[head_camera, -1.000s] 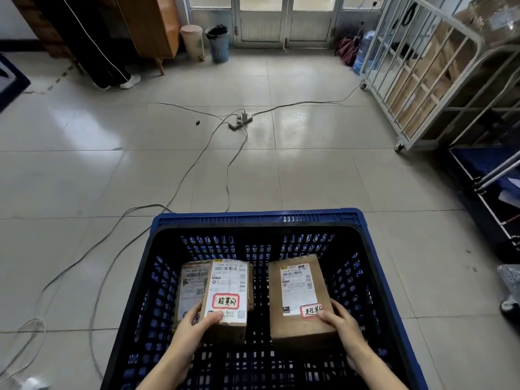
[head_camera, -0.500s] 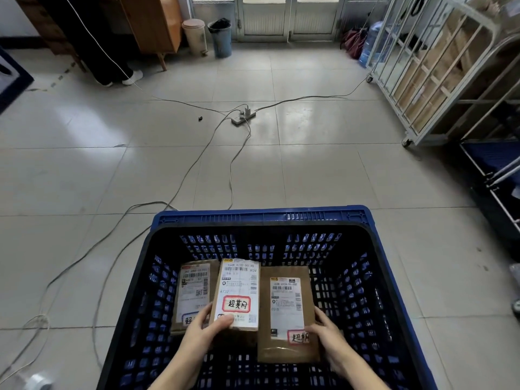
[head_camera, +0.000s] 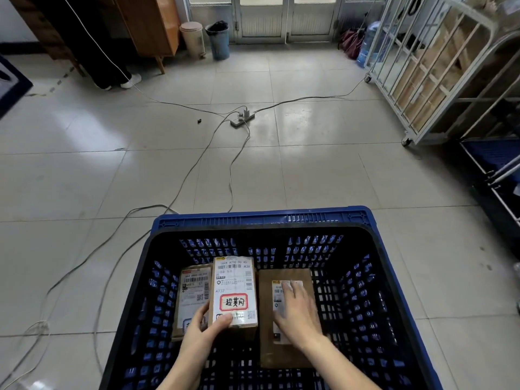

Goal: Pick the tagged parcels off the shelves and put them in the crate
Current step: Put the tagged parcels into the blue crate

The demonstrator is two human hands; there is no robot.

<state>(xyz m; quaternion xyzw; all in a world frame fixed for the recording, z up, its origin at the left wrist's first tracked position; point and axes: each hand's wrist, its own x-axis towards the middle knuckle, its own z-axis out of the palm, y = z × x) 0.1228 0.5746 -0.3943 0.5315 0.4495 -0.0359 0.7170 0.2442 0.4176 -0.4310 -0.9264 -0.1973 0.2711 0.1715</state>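
**Here: both hands on parcels in the crate**

Down in the crate, the left fingers (head_camera: 203,312) curl round the near left edge of the middle parcel (head_camera: 235,280), with the thumb pressed on its white label just under a red-framed tag. So the left hand (head_camera: 201,332) grips that parcel. Whether the parcel rests on the crate's bottom I cannot tell.

The right fingers (head_camera: 292,291) lie straight and slack on the label of the right parcel (head_camera: 278,357), and the right hand (head_camera: 297,312) rests flat on it, grasping nothing.

A left parcel (head_camera: 194,291) lies just beside the middle one, partly hidden behind it and the left hand. All three parcels sit inside the blue crate (head_camera: 261,216), labels up.

The crate stands on a tiled floor (head_camera: 323,178). Cables (head_camera: 230,175) run across the floor to a power strip (head_camera: 242,119). A white trolley (head_camera: 394,88) stands to the right, and two bins (head_camera: 194,38) stand by the far door.
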